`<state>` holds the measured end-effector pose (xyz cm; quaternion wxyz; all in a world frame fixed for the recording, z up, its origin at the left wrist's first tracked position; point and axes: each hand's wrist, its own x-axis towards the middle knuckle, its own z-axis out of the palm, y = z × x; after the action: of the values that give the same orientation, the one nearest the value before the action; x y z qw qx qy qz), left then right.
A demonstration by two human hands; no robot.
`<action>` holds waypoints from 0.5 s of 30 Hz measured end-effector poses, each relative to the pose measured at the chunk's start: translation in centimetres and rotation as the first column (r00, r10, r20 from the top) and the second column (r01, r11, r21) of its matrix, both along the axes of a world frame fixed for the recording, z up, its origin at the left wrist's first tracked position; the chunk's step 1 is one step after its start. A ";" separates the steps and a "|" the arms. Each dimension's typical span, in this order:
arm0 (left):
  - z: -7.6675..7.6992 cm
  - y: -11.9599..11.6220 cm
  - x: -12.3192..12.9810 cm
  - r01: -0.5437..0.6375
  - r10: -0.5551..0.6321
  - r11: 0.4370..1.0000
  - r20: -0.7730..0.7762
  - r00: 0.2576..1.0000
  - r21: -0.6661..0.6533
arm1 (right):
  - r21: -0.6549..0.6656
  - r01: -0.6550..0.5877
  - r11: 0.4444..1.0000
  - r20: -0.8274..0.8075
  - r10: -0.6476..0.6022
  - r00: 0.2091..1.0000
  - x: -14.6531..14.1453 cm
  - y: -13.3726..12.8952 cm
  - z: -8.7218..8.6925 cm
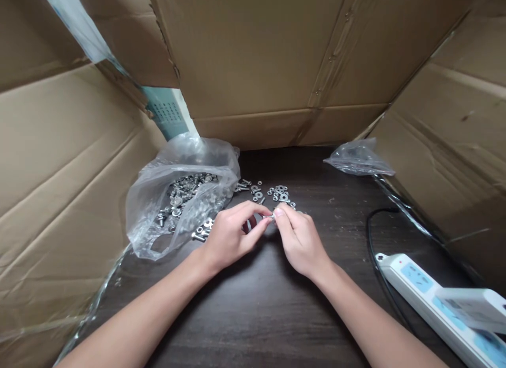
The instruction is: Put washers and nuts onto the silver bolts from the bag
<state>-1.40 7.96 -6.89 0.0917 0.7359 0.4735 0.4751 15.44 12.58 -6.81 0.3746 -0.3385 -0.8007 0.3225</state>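
My left hand is closed in a pinch, thumb and forefinger on one end of a small silver bolt. At the bolt's other end my right hand is closed, its thumb pressed against the forefinger. Fingertips hide most of the bolt, and I cannot tell if a nut or washer is on it. Just beyond my hands lie loose nuts and washers. Several bolts and washers lie beside my left wrist. An open clear plastic bag to the left holds a heap of bolts.
Cardboard walls enclose the dark wooden table at the back and both sides. A second plastic bag lies at the back right. At the right stand a white power strip and a black cable.
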 end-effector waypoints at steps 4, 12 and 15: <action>0.0 0.0 -0.1 -0.006 0.006 1.000 -0.038 0.999 -0.002 | -0.048 0.009 0.999 0.007 -0.009 1.000 0.2 0.0 0.3; -0.4 0.2 -0.1 -0.024 0.022 0.999 -0.086 0.996 -0.032 | -0.051 -0.026 0.998 0.001 0.026 1.000 0.3 0.0 0.2; -0.3 0.2 -0.1 -0.023 0.021 1.000 -0.092 0.996 -0.020 | -0.040 -0.026 0.999 0.001 0.026 1.000 0.3 0.0 0.1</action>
<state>-1.45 8.13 -7.16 0.0724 0.7506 0.4905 0.4367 15.73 12.61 -6.76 0.3628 -0.3360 -0.7986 0.3430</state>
